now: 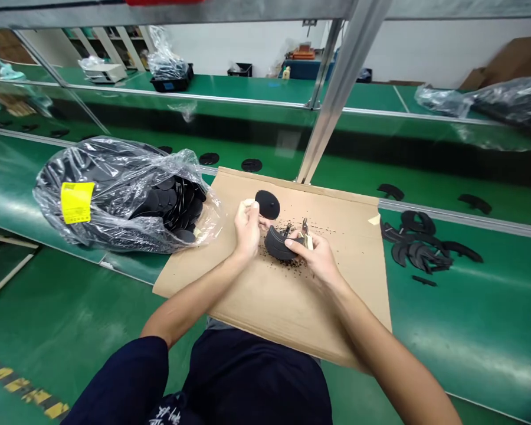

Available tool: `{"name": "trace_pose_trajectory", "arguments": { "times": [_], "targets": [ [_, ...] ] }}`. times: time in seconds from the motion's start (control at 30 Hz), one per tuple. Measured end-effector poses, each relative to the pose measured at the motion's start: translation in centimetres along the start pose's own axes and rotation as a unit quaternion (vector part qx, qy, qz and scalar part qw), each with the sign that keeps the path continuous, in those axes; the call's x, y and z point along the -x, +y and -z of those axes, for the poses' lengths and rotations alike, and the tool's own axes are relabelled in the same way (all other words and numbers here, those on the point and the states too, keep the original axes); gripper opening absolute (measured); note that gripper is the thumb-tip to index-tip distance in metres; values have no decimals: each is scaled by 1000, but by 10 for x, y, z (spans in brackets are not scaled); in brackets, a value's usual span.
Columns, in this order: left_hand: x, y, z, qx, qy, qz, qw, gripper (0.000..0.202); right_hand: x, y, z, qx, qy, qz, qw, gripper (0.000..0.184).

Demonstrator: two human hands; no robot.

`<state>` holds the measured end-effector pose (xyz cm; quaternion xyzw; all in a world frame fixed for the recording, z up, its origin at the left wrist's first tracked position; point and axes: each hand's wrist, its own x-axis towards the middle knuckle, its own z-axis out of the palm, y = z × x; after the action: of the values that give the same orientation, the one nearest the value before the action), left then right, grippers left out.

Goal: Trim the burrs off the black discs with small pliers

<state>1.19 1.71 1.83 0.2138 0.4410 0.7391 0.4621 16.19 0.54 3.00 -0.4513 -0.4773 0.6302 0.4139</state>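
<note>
My left hand (249, 227) pinches a thin black disc (268, 205) by its edge, tilted up above the cardboard. My right hand (316, 254) grips a curved black plastic piece (278, 245), its thumb pressed on the face. A small pair of nippers (305, 226), jaws pointing up, is also tucked in the right hand; its handles are mostly hidden by the fingers. Both hands are close together over a brown cardboard sheet (256, 301). Tiny black scraps (294, 268) are scattered on the sheet beneath and behind them.
At left lies a clear plastic bag (110, 177) of black discs with a yellow label (76, 202). A pile of curved black pieces (425, 248) sits right of the cardboard. Black parts (252, 165) lie on the green belt behind. An aluminium post (336, 88) rises beyond the sheet.
</note>
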Motion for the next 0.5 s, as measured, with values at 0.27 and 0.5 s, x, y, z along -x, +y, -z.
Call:
{"name": "trace_pose_trajectory", "arguments": {
  "times": [0.27, 0.5],
  "targets": [
    [-1, -9, 24, -421, -302, -532, 669, 14, 3, 5, 21, -88, 23, -46, 995, 49],
    [14, -19, 30, -426, -316, -483, 697, 21, 8, 9, 33, -43, 26, 1, 999, 47]
  ]
}}
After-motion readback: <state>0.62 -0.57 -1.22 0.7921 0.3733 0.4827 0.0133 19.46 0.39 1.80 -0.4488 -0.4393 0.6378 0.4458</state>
